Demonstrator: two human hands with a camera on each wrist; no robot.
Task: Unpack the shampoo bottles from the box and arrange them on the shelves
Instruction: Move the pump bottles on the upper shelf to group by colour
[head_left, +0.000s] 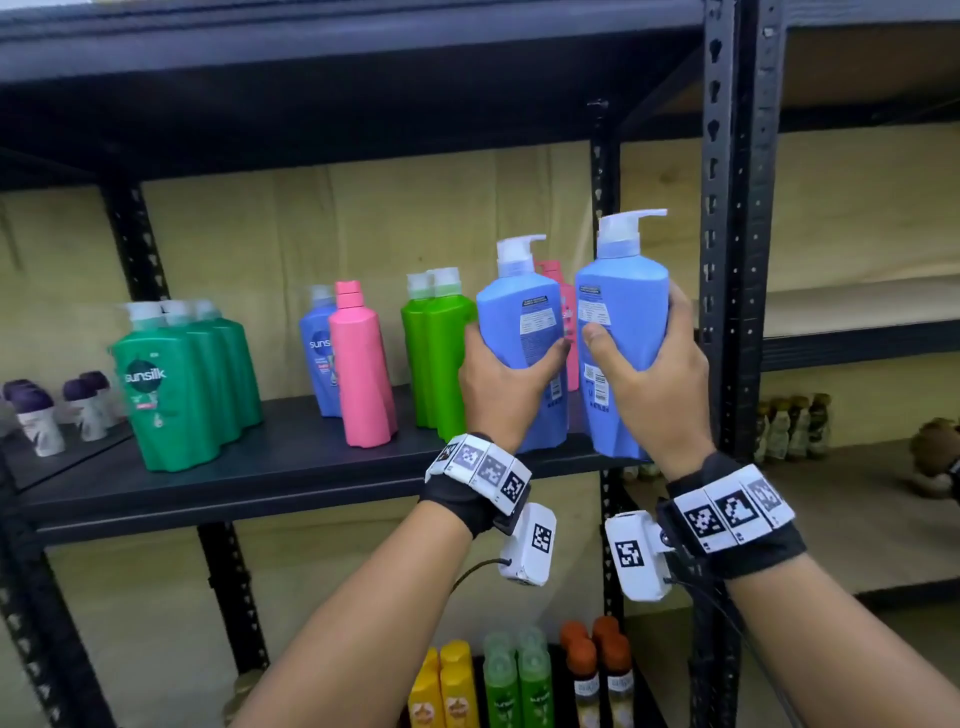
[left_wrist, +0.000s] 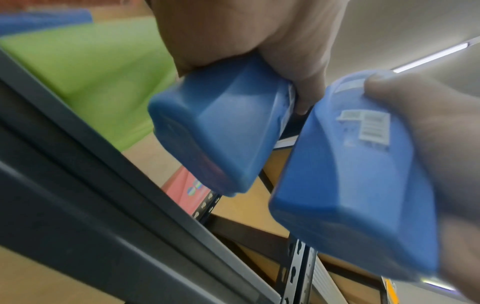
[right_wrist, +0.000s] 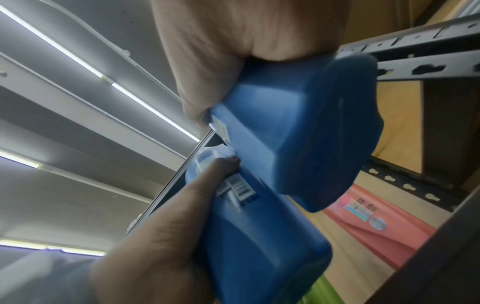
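**2 blue bottles held at the shelf's right end**

The left hand (head_left: 501, 382) wraps around a blue pump bottle (head_left: 524, 332), fingers on its far side and thumb across the back label. The right hand (head_left: 649, 384) grips a second blue pump bottle (head_left: 626, 322) the same way, slightly higher and just beside the first. Both bottles stand upright with their back labels toward the person. The wrist views show both bases lifted off the shelf (head_left: 291, 467).

On the shelf, left to right, stand 3 dark green bottles (head_left: 176, 384), a blue bottle (head_left: 319, 353) with a pink bottle (head_left: 361, 369) in front of it, and 2 light green bottles (head_left: 439, 353). Another pink bottle (head_left: 563, 301) shows behind the held ones. Small purple-capped roll-ons (head_left: 41, 415) sit at the far left. Yellow, green and brown bottles (head_left: 519, 680) fill the shelf below.
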